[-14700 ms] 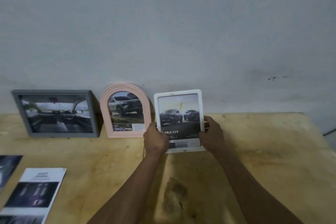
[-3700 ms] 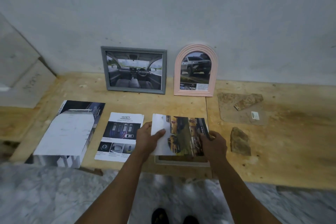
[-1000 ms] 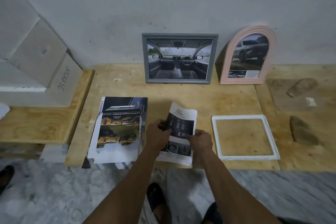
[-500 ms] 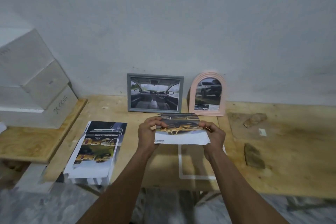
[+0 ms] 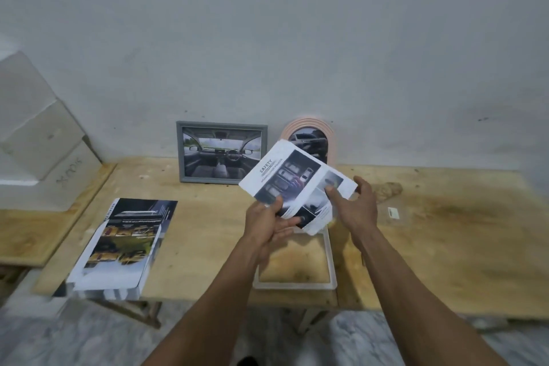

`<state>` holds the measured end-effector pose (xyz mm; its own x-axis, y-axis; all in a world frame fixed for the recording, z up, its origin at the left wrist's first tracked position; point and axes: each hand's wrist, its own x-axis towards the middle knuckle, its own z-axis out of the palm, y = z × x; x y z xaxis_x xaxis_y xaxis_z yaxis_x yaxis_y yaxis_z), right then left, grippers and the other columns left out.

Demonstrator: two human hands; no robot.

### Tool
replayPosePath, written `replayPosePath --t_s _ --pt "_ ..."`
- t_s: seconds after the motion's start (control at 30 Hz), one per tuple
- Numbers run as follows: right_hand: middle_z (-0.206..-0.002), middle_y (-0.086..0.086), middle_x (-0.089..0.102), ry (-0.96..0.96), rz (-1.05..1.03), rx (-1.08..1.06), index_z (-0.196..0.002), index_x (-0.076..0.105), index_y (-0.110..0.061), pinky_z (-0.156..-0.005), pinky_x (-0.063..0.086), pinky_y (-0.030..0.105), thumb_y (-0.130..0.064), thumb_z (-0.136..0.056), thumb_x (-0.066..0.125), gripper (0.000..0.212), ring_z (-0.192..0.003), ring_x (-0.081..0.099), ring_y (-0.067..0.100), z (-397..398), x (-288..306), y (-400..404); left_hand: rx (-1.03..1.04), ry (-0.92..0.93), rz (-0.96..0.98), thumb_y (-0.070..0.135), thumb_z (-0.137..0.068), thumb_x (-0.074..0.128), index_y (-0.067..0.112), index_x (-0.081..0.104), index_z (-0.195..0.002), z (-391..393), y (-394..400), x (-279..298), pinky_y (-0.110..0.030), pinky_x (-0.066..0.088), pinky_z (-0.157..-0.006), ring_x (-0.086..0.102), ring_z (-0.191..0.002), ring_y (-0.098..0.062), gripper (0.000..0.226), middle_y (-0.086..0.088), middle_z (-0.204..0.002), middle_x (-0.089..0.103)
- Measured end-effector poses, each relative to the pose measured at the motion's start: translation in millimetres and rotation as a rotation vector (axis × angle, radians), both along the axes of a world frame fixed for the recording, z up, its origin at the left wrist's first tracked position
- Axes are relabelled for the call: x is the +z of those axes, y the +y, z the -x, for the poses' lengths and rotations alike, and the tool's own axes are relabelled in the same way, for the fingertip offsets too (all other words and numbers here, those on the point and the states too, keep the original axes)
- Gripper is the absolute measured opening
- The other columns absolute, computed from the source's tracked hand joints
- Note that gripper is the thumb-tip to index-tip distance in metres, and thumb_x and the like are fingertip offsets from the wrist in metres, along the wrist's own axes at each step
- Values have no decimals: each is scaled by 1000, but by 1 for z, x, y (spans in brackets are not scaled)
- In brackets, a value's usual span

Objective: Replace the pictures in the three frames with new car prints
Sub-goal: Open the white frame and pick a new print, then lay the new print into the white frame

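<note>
Half a second ago both hands held a print showing yellow cars; now they hold the print [image 5: 292, 184] headed "SAFETY", tilted above the back of the white frame [image 5: 330, 258], which lies flat and empty at the table's [image 5: 445, 246] front edge. The left hand [image 5: 267, 224] pinches the sheet's lower corner, thumb on top; the right hand [image 5: 356, 206] has fingers spread, thumb pressing the sheet's face. The grey frame [image 5: 221, 152] and pink arched frame [image 5: 309, 140] lean at the back edge (old pictures inside). Stacked prints [image 5: 124, 246] overhang the front left corner
</note>
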<state>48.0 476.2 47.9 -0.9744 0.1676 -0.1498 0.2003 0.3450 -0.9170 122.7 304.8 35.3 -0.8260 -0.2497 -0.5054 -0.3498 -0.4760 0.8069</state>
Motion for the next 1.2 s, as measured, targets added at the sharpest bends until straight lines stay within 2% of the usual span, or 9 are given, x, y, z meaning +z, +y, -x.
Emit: replayPosePath --t_s 0.1,0.17,0.27,0.37,0.53,0.8,0.9,1.03,1.2 --pt "-117 1 62 -225 350 -60 -130 42 -26 -75 56 40 -33 -76 81 67 -96 66 21 0 -9 -7 45 -18 -167 29 -98 60 12 56 -126 11 -5 -5 -49 58 -87 75 -92 -30 33 -14 -119 70" --pt "-102 9 71 -260 449 -46 -120 50 -19 -58 55 34 -16 -84 74 44 -80 71 25 1 -12 -13 -6 -68 -150 31 -95 65 10 59 -121 19 -10 -3 -37 60 -65 76 -82 -25 34 -11 -108 74" --pt "-95 13 72 -191 399 -36 -111 54 -15 -55 55 34 -4 -89 65 27 -73 70 26 14 -5 -14 -25 -117 -11 33 -85 76 8 65 -110 36 -26 -2 -20 31 -39 55 -49 -11 37 0 -72 71" --pt "-98 12 71 -203 366 37 -114 57 -14 -71 59 45 -1 -87 66 31 -80 70 28 32 -7 -10 74 -124 33 34 -78 82 10 70 -107 48 -61 -7 -23 33 -42 52 -54 -15 40 -5 -80 73" --pt "-104 12 71 -280 166 79 -117 62 -13 -60 58 37 -4 -85 70 33 -79 71 27 36 -28 -7 -82 -160 352 15 -80 82 11 70 -104 48 -92 -20 -33 60 -61 74 -83 -26 28 -10 -104 75" --pt "-89 8 71 -353 -225 75 -86 66 -11 -77 59 44 -13 -79 78 14 -79 68 25 16 -91 -12 -192 -276 848 26 -82 79 8 72 -106 19 -71 -83 -42 60 -84 70 -93 -27 31 -10 -111 71" --pt "-82 7 70 -332 -330 106 -80 67 -11 -73 58 44 -9 -81 68 3 -76 66 26 9 -110 -5 -258 -373 936 32 -81 78 11 74 -105 7 -60 -109 -41 60 -83 70 -89 -23 32 -7 -106 73" --pt "-89 8 72 -360 -376 178 -95 72 -14 -53 49 26 -6 -78 60 22 -74 65 24 2 -138 7 -295 -476 985 36 -76 80 16 73 -102 -6 -45 -132 -37 59 -76 69 -87 -21 34 -4 -100 72" --pt "-93 8 68 -374 -424 184 -93 64 -15 -63 46 28 -12 -74 63 20 -83 63 28 -6 -159 18 -349 -564 1051 35 -78 79 19 66 -105 -13 -35 -147 -35 53 -73 66 -94 -28 34 -6 -104 69"
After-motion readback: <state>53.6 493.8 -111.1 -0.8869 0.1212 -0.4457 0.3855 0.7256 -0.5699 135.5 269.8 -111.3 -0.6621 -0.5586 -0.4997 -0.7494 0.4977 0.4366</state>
